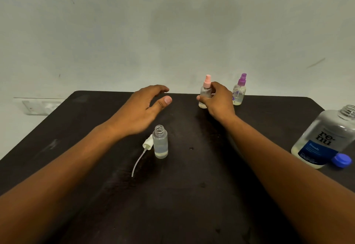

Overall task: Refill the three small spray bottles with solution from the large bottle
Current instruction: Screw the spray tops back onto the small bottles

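My right hand [218,99] grips the small pink-capped spray bottle [205,91] at the far side of the dark table [96,195]. To its right stands a purple-capped spray bottle [239,92]. My left hand [142,109] hovers open above the table, holding nothing. Below it an uncapped clear small bottle [160,142] stands upright with some liquid inside. Its white spray head with a dip tube [147,144] lies beside it on the left. The large uncapped solution bottle [326,138] stands at the right edge, its blue cap [342,160] lying in front.
A pale wall rises just behind the table's far edge. A white wall socket plate [38,106] sits at the left beyond the table. A few small drops [191,148] mark the table's middle.
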A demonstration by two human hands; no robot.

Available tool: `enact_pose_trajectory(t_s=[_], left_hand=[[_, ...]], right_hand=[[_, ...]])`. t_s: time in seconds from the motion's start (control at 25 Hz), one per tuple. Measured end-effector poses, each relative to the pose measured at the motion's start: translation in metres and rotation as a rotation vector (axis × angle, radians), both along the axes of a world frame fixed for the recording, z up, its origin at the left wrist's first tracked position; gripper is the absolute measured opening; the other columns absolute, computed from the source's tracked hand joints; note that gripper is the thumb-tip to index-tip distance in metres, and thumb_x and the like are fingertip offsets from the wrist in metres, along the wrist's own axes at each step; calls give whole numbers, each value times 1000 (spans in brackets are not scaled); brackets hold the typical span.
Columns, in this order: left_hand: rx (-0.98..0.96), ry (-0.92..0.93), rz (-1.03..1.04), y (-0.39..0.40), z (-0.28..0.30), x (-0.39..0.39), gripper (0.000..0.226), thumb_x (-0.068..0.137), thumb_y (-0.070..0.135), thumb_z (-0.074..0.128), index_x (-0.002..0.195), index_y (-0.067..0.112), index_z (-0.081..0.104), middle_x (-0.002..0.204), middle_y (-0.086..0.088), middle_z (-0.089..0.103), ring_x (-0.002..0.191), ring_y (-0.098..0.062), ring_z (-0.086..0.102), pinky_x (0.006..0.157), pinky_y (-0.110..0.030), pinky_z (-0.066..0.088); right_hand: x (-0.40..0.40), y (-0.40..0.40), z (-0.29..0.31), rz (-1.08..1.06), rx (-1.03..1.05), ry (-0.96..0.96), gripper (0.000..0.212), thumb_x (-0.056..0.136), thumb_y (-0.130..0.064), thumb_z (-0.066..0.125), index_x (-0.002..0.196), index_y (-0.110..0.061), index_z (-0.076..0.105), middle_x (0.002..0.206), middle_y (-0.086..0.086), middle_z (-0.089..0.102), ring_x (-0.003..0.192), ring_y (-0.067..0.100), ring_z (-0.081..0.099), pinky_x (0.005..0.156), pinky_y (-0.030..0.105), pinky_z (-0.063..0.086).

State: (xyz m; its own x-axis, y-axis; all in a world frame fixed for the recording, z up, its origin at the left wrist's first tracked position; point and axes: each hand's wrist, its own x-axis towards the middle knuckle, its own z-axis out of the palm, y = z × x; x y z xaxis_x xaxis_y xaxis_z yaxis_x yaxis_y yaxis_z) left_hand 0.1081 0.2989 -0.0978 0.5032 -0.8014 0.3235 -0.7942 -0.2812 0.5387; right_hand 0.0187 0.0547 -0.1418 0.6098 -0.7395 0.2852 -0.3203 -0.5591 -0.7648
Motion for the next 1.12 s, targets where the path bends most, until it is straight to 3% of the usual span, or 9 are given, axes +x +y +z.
enact_pose_trajectory(t_s=[0.16,0.24,0.4,0.6,0.72,0.8,0.92,1.12], left_hand=[[128,0,-4,3,0,3,44,103,41,52,143,22,55,138,2,61,125,-13,56,95,-27,42],[185,22,-3,11,1,4,37,102,36,58,137,22,61,130,1,65,117,-14,60,94,-29,47],[321,60,17,26,-2,2,30,99,33,64,127,24,67,114,-2,69,107,-17,64,98,-35,51],[280,105,65,41,-2,-3,27,97,36,67,122,26,69,108,2,71,98,-14,67,89,-32,54],[271,146,82,47,-2,-4,24,98,34,67,120,26,69,104,2,71,82,-9,67,77,-28,53],[283,148,82,48,-3,-5,23,98,32,66,120,27,70,106,2,72,81,-7,66,80,-29,55],[317,105,65,47,-6,-8,25,99,30,66,122,25,72,111,3,73,83,-3,62,81,-26,49],[384,58,63,39,-11,-18,31,95,33,70,124,23,71,94,6,67,79,-3,60,70,-20,44]], right_hand=[[-21,15,1,-62,-36,21,73,85,-33,81,147,-18,45,144,2,54,130,20,52,104,30,43],[-42,41,3,-32,-110,-58,69,86,-33,79,145,-23,45,141,-4,53,126,12,52,103,27,43],[-80,101,8,302,9,-110,60,86,-27,78,139,-26,51,129,-12,59,116,2,58,100,21,49],[-88,145,4,541,242,-24,83,72,-33,91,143,-24,50,131,-13,61,119,0,59,100,21,49],[-82,160,0,544,292,-26,65,71,-25,93,127,-28,59,117,-18,66,107,-8,63,93,14,52],[-77,167,-4,491,304,-65,53,73,-18,91,117,-30,64,109,-16,70,100,-5,67,92,19,56],[-70,172,-9,414,233,-57,42,78,-21,88,117,-25,71,108,-11,74,100,3,69,92,25,58],[-80,172,-5,387,190,-83,37,81,-23,84,116,-26,72,105,-14,74,97,-1,68,85,16,55]])
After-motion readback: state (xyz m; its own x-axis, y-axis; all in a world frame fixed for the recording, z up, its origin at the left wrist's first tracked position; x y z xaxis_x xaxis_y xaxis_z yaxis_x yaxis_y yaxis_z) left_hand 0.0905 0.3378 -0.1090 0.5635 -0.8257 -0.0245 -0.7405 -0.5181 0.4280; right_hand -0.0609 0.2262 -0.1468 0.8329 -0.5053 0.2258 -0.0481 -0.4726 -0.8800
